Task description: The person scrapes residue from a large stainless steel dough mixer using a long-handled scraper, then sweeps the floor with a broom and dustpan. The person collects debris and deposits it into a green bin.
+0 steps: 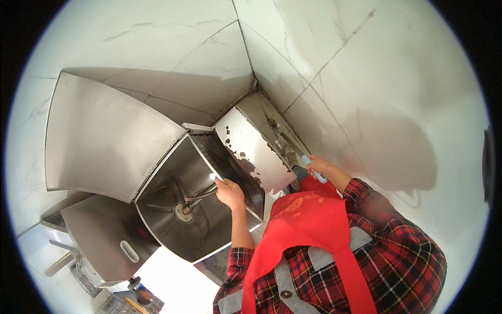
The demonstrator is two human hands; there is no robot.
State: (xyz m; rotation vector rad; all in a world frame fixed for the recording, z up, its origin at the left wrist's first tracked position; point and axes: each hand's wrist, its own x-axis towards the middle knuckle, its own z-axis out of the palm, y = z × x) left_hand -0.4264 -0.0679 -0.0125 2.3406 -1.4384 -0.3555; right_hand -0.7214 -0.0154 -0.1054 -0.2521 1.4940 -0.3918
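My right hand [319, 167] grips the light blue handle of a long cleaning brush [292, 142]. Its grey shaft runs down into the narrow gap between a steel machine and the tiled wall, and its small dark head is near the floor there. My left hand [230, 194] is closed on the near rim of an open stainless steel mixing tub [164, 192]. A bright white spot shows at its fingertips; I cannot tell what it is. Inside the tub, metal mixing arms [192, 202] stand out from a round flange. The raised steel lid [113, 137] leans back beyond the tub.
The machine's white side panel [251, 145] has peeling paint and rust. Marbled wall tiles [325, 98] meet in a corner behind it. At lower left are a steel cabinet [106, 235] with an oval handle and a glass container [121, 304]. My red apron [306, 219] hangs close to the gap.
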